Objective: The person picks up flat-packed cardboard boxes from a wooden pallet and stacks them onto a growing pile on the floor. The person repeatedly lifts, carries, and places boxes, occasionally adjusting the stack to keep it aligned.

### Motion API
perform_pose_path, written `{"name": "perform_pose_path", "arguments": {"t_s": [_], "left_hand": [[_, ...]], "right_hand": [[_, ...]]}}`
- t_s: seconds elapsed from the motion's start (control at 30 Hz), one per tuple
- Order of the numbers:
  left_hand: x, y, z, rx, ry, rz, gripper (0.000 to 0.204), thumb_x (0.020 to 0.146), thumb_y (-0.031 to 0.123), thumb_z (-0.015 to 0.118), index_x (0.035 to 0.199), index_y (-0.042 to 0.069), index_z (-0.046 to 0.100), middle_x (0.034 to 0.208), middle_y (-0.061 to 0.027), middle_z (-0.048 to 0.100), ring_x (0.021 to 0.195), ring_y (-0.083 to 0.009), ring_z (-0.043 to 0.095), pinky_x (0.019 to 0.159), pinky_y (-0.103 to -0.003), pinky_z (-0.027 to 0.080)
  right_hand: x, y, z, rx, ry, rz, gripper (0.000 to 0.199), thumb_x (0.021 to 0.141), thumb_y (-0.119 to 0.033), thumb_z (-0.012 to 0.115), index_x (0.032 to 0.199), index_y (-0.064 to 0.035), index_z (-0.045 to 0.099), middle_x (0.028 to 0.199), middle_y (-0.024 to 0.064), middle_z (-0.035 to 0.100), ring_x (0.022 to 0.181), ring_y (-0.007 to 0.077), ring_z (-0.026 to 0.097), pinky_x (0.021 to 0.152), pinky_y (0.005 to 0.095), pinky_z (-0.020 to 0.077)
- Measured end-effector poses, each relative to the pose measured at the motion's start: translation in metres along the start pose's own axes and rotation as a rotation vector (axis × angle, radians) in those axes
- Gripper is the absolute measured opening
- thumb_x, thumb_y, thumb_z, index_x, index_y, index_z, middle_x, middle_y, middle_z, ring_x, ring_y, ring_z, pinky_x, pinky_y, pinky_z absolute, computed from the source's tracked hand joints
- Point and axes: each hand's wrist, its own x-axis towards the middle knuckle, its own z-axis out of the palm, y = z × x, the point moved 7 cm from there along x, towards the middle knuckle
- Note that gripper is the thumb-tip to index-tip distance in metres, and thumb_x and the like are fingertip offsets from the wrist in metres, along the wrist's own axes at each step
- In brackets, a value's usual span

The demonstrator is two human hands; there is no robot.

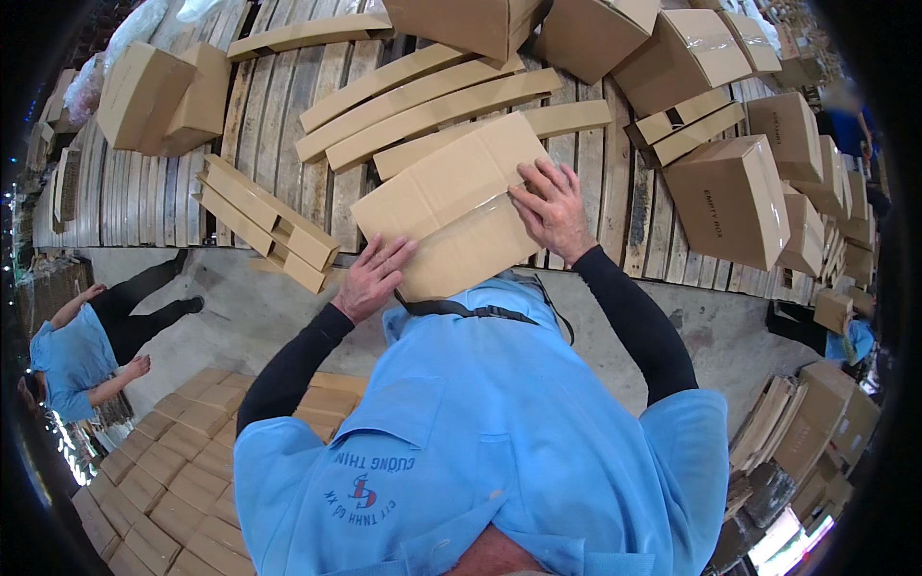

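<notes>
A brown cardboard box lies tilted in front of my waist, between my two hands. A seam crosses its top face, with a shiny strip like clear tape toward the right end. My left hand grips the box at its lower left edge, fingers over the top face. On the right edge, my right hand holds it with fingers bent over the top. The underside of the box is hidden. Just beyond it, several long, narrow cardboard pieces lie on the wooden slats.
Long folded cardboard pieces lie at the left slat edge. Cartons stand far left and right. Stacked boxes fill the floor behind left. One person is at the left, another at the far right.
</notes>
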Motion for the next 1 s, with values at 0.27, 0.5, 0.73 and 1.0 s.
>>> {"name": "perform_pose_path", "arguments": {"t_s": [0.27,0.5,0.73,1.0], "left_hand": [[-0.027,0.006,0.016,0.039,0.177,-0.102,0.009,0.072,-0.003,0.057,0.068,0.003,0.051,0.134,-0.0114,0.054,0.13,-0.028,0.046,0.111,-0.05,0.032],[-0.046,0.02,0.024,-0.282,0.327,-0.285,0.02,0.078,0.0,0.06,0.068,0.0,0.044,0.138,-0.0222,0.046,0.13,-0.0441,0.041,0.108,-0.052,0.034],[-0.021,0.031,0.01,-0.461,0.858,-0.851,0.015,0.086,0.006,0.059,0.094,-0.002,0.049,0.13,-0.0239,0.044,0.116,-0.0423,0.047,0.097,-0.047,0.041],[-0.014,-0.015,0.035,0.135,0.692,-1.097,0.04,0.093,0.026,0.059,0.116,-0.003,0.042,0.12,-0.0206,0.049,0.108,-0.0275,0.052,0.092,-0.036,0.042]], "right_hand": [[-0.003,0.005,0.001,0.014,0.018,0.019,0.022,0.078,-0.019,0.071,0.1,-0.0164,0.07,0.124,0.005,0.058,0.123,0.0267,0.048,0.106,0.0521,0.0272],[0.0,0.005,0.004,0.02,-0.006,-0.011,0.025,0.078,-0.018,0.071,0.102,-0.0161,0.07,0.126,0.0051,0.057,0.122,0.0274,0.048,0.105,0.0525,0.0276],[0.003,0.004,0.002,0.067,-0.002,-0.05,0.025,0.077,-0.015,0.071,0.102,-0.0121,0.07,0.127,0.0076,0.056,0.12,0.0323,0.049,0.099,0.0471,0.0373],[0.006,0.005,-0.007,0.16,0.013,0.011,0.026,0.078,-0.018,0.07,0.103,-0.009,0.069,0.126,0.0136,0.056,0.113,0.0355,0.054,0.093,0.0445,0.0442]]}}
